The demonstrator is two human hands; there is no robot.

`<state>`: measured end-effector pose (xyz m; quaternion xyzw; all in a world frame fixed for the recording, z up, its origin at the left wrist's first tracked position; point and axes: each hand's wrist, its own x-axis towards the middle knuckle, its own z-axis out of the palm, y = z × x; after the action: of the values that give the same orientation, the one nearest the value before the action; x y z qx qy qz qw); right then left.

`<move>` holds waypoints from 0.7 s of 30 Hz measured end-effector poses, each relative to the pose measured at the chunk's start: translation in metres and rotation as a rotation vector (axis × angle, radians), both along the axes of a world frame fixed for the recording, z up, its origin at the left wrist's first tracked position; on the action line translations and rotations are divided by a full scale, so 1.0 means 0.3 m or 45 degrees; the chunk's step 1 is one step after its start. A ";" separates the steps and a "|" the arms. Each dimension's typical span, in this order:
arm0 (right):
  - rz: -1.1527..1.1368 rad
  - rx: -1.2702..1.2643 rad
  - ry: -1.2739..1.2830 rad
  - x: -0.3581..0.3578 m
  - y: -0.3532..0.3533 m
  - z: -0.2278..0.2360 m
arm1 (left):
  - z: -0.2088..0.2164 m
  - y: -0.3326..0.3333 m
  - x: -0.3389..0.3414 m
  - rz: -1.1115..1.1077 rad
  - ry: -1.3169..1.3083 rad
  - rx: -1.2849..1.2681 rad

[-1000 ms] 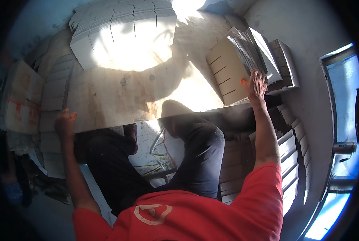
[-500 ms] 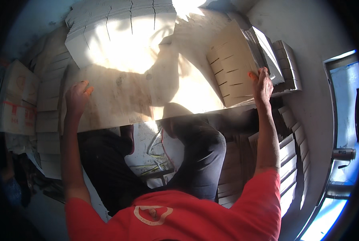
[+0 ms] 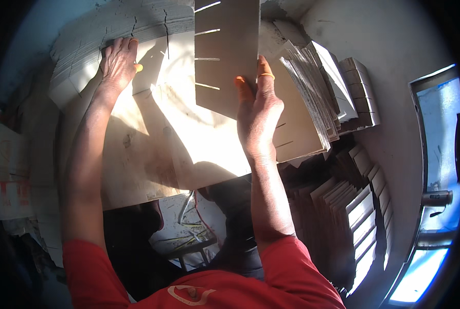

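My right hand (image 3: 261,116) pinches the lower right edge of a flat cardboard divider (image 3: 227,56), held upright over the table, with several slots cut into its left side. Orange finger covers sit on its thumb and forefinger. At the far left, my left hand (image 3: 118,64) rests against the front of a tall stack of slotted cardboard sheets (image 3: 176,46). Its fingers reach forward and the covered thumb is spread to the side; no sheet shows in its grasp. More cardboard sheets (image 3: 304,134) lean in a bundle just right of my right hand.
The wooden table (image 3: 137,175) is partly in bright sunlight. Further cardboard bundles (image 3: 358,85) stand by the right wall, with more stacked sheets (image 3: 338,211) below the table's right side. A printed carton (image 3: 11,180) is at the left. A window (image 3: 441,139) lies far right.
My right hand has come left from the right-hand bundle and now holds a divider up. My left hand has moved forward from the table's left side to the back stack.
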<state>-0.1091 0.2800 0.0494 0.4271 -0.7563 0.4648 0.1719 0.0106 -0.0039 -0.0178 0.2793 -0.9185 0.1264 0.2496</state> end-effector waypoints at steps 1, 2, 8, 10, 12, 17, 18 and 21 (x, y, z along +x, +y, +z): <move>-0.021 0.072 -0.048 0.004 -0.006 -0.001 | 0.002 -0.017 -0.017 0.026 -0.071 -0.010; -0.016 0.093 -0.054 -0.001 -0.002 -0.018 | 0.003 -0.029 -0.037 0.027 -0.078 -0.061; -0.042 0.082 -0.107 -0.059 0.004 -0.036 | -0.030 -0.123 -0.111 -0.286 0.123 -0.082; -0.020 0.068 -0.235 -0.021 -0.020 -0.020 | 0.000 -0.149 -0.041 -0.299 0.211 -0.089; 0.024 0.021 -0.172 -0.021 -0.026 -0.019 | 0.021 -0.141 -0.016 -0.339 0.243 -0.072; 0.105 -0.164 -0.191 -0.031 -0.008 -0.011 | 0.058 0.035 0.010 -0.456 0.201 0.252; 0.088 -0.155 -0.131 -0.036 0.001 -0.003 | 0.044 0.059 0.002 -0.421 0.079 0.270; 0.114 -0.141 -0.153 -0.029 0.000 -0.002 | 0.008 0.121 0.011 -0.534 -0.036 0.330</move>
<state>-0.1177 0.2799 0.0488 0.4216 -0.7186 0.5378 0.1286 0.0140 0.0323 -0.0155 0.1106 -0.9683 -0.0434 0.2196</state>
